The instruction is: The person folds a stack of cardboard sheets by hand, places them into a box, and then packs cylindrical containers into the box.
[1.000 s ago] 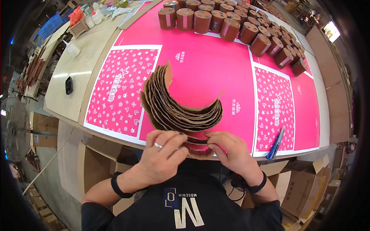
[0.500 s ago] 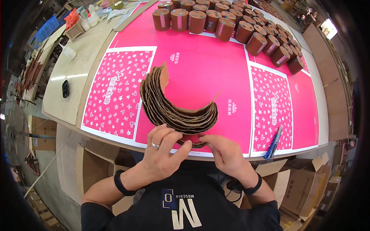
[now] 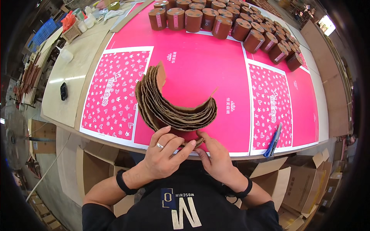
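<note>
A short curved strip of corrugated cardboard (image 3: 199,143) lies between my hands at the table's near edge. My right hand (image 3: 218,157) pinches its right end between thumb and fingers. My left hand (image 3: 165,154), with a ring on one finger, has its fingers bent round the strip's left part and covers much of it. Just beyond my fingertips stands a nested stack of curved corrugated cardboard strips (image 3: 181,115), bowed toward me. Its left end rises higher than the right.
Pink printed sheets (image 3: 192,77) cover the table. Many brown round-lobed boxes (image 3: 193,21) stand in rows at the far side. A blue utility knife (image 3: 273,142) lies right. A small black object (image 3: 63,91) and a white bottle (image 3: 66,55) sit left. Open cartons (image 3: 304,184) stand below the edge.
My hands have drawn closer together, and the strip between them is bent more tightly and shows less. The stack's lower left layers have splayed apart slightly. The view has shifted a little.
</note>
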The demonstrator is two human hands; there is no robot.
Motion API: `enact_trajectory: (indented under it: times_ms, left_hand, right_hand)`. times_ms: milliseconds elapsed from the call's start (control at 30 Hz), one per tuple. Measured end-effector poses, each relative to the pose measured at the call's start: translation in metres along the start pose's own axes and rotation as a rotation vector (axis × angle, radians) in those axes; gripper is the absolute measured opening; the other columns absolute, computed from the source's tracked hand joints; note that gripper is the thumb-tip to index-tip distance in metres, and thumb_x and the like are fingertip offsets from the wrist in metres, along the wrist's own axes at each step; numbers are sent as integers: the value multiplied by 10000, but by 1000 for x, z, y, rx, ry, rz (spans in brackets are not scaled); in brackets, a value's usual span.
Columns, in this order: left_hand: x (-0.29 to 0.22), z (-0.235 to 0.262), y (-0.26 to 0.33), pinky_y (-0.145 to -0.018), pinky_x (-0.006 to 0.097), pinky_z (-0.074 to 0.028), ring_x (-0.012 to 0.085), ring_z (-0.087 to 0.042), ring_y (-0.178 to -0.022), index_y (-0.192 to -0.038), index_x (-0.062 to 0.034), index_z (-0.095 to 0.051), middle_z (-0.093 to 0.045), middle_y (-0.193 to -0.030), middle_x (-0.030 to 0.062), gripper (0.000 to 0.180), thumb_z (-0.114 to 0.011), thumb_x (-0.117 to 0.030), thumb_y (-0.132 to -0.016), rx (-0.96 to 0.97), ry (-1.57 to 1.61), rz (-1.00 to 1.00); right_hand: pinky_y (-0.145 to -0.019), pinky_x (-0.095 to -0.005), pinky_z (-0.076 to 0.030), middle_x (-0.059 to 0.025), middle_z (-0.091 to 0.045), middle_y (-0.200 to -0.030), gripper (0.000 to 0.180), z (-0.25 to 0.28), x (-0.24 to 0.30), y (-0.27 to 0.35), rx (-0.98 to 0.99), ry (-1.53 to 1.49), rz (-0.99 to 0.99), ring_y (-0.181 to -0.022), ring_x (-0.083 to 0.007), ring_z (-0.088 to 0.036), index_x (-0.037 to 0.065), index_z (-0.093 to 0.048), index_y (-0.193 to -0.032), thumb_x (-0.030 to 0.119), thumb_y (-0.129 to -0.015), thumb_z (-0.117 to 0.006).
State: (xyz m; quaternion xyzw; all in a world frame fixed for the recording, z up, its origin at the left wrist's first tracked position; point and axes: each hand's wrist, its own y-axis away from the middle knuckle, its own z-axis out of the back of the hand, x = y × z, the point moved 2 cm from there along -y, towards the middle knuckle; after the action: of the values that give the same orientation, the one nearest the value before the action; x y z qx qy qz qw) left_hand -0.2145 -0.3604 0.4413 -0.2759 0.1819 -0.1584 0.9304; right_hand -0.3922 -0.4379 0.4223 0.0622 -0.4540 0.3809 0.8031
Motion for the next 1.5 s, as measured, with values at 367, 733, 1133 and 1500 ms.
enact_trajectory:
  times_ms: [367,733,1133,1500]
  left_hand:
    - [-7,-7,-4,-910,431,-393,216,-553,-898,-1145,-72,-724,-625,-950,25,419,-686,-43,-729,-35,-12,18]
    - [-8,-1,-7,-830,411,-357,224,-538,-914,-1048,-106,-744,-601,-966,29,377,-689,-20,-686,25,56,47]
    - [-12,2,-16,-902,397,-431,298,-545,-1084,-1026,-104,-758,-614,-1315,116,399,-684,-29,-641,41,55,29]
    - [-5,5,-12,-894,392,-447,302,-543,-1100,-1017,-104,-764,-617,-1283,121,385,-694,-8,-651,20,61,62]
  right_hand:
    - [-741,-397,-541,-160,-680,-1000,428,-1,-6,1,-56,187,75,-858,-310,-670,-8,-611,-1266,19,-852,-716]
    - [-854,-444,-526,-162,-630,-1178,437,56,-17,-49,-137,288,204,-1031,-351,-634,61,-655,-1205,-22,-784,-736]
    - [-861,-436,-525,-175,-615,-1158,398,55,-29,-43,-44,113,76,-1053,-374,-627,45,-599,-1145,18,-794,-785]
    - [-823,-386,-545,-162,-614,-1138,301,74,-24,-31,75,21,34,-1010,-328,-654,42,-622,-1066,-12,-810,-768]
